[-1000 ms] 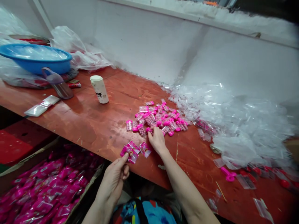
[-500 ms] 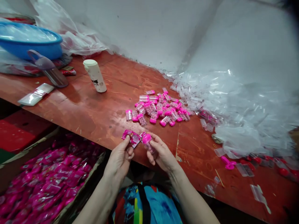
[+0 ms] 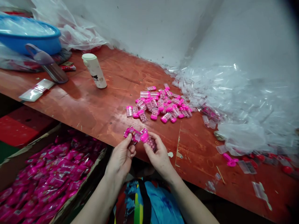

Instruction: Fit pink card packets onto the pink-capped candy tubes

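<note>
My left hand [image 3: 121, 155] pinches a shiny pink wrapper [image 3: 133, 134] between thumb and fingers, near the front edge of the red table [image 3: 112, 105]. Close beside it, my right hand [image 3: 160, 154] holds a small clear bottle [image 3: 150, 143] with a pink cap and pink beads inside. The bottle's capped end touches the right end of the wrapper. Whether it is inside the wrapper's opening I cannot tell. Beyond my hands lies a pile of similar pink-capped bottles [image 3: 161, 102]. At the lower left, a box holds many pink wrapped packets [image 3: 53, 174].
A white bottle [image 3: 95, 71], a purple-topped bottle [image 3: 50, 67] and a blue basin [image 3: 35, 39] stand or lie at the left. A heap of clear plastic containers [image 3: 233, 102] covers the right side. A pink plastic piece [image 3: 230, 160] lies nearer.
My right thumb has shifted down along the bottle, and the bottle is now more tilted, its cap nearer the wrapper. The view has shifted slightly.
</note>
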`<state>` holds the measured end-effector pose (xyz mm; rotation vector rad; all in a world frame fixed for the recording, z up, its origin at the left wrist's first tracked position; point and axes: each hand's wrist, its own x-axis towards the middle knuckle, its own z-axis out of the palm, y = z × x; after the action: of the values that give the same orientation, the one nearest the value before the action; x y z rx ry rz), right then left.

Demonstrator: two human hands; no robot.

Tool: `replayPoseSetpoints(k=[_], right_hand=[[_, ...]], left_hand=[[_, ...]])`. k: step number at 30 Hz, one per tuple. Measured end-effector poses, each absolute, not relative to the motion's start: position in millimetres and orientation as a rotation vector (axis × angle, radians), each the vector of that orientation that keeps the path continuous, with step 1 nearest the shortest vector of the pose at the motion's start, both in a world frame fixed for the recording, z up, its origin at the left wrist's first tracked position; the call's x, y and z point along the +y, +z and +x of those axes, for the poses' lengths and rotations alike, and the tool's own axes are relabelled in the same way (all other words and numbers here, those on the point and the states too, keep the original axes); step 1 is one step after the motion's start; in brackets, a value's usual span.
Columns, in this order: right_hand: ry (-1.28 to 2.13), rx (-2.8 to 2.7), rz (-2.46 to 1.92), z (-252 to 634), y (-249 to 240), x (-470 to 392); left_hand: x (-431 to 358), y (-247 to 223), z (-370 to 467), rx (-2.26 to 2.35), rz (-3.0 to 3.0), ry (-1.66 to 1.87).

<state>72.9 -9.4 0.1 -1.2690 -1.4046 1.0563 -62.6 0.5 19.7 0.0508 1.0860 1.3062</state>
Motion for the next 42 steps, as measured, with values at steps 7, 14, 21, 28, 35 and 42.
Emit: replayPoseSetpoints(k=[7,14,21,28,35,42], right_hand=[[0.784,-1.672,-1.250,70.8,8.3,-15.1],[0.732,-1.725,-1.238,67.5,1.4,-24.4],[0.833,-1.616,-1.313,67.3,-0.4,-21.5],[0.957,-1.602,-1.261,67.2,-5.2,-25.0],[1.575,-1.139,-1.125,70.3,-8.4,-23.6],[1.668,-1.199,-1.191,61.6,-14.7,-34.1]], left_hand=[[-5.7,19.8,-56.2,1.180,0.212,1.344],[-10.7,17.3,-49.7,1.272,0.207,1.361],[-11.3,15.4,-50.5,1.222,0.257,1.291],[-12.6,16.0,-51.9,1.139,0.247,1.126],[-6.9,14.6,-66.9,1.063,0.367,1.137],[-19.2,6.1,-79.6,1.129,0.392,1.128]])
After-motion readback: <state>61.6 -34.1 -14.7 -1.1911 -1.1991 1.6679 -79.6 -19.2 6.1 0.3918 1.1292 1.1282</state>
